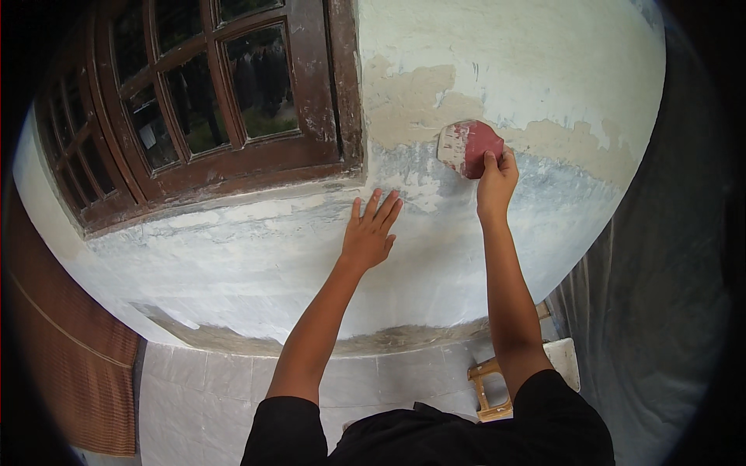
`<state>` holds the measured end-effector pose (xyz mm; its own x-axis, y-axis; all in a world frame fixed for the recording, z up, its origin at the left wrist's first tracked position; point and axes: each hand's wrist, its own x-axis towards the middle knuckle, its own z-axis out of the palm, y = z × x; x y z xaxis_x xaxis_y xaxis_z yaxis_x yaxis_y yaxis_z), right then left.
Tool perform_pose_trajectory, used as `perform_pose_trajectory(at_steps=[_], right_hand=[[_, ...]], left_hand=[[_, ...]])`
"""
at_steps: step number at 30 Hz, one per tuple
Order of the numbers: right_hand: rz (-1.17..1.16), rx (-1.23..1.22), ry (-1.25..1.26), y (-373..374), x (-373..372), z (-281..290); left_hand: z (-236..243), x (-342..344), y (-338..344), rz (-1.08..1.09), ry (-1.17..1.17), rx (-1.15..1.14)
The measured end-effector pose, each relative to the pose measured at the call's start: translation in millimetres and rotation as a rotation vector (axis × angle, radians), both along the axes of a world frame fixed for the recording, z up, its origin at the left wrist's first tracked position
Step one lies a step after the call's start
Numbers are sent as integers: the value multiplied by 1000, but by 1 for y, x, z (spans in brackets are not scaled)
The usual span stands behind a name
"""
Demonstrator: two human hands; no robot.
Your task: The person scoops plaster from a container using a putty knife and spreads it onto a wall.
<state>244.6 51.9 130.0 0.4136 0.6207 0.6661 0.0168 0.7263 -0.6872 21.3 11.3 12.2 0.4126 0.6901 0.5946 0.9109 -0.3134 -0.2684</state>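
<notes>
Head view: looking down along both forearms at a wall, read here from left to right.
Far left: a brown ribbed woven mat [78,365] hangs or leans beside the pale tiled floor [202,404].
Window: a dark brown wooden window frame with paint-flecked bars and glass panes [194,101] sits in the upper left of the wall, its lower sill well above the left hand.
Wall: a whitish plastered wall with patchy grey and bare tan areas [256,256] fills the middle; a tan strip runs across it at the level of the tool.
Left hand: the left hand [369,233] lies flat against the wall below the window's lower right corner, fingers [381,206] spread wide and holding nothing.
Tool: a flat red-brown sanding block smeared with white plaster dust [470,146] is pressed to the wall at the edge of the tan strip, right of the window corner.
Right hand: the right hand [496,182] grips the block's lower edge from below, fingers closed on it.
Lower right: a small wooden stool frame [488,384] stands on the floor near the right elbow.
Far right: a grey translucent plastic sheet [660,311] hangs beside the wall.
</notes>
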Motion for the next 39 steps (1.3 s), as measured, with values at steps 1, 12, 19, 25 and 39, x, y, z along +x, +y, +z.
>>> perform_pose_trajectory(at_steps=[1,12,19,25,39], right_hand=[[27,27,98,-2,5,0],[59,249,-845,-39,-9,95],[-91,473,-1240,-15,-18,116],[-61,423,-1083,-29,-13,139],[-57,437,-1055,-26,-14,136]], left_hand=[[0,-1,0,2,0,4],[1,-1,-4,-26,-14,43],[1,1,-5,-22,-13,35],[1,-2,-3,-5,-8,46],[2,-1,-4,-15,-15,38]])
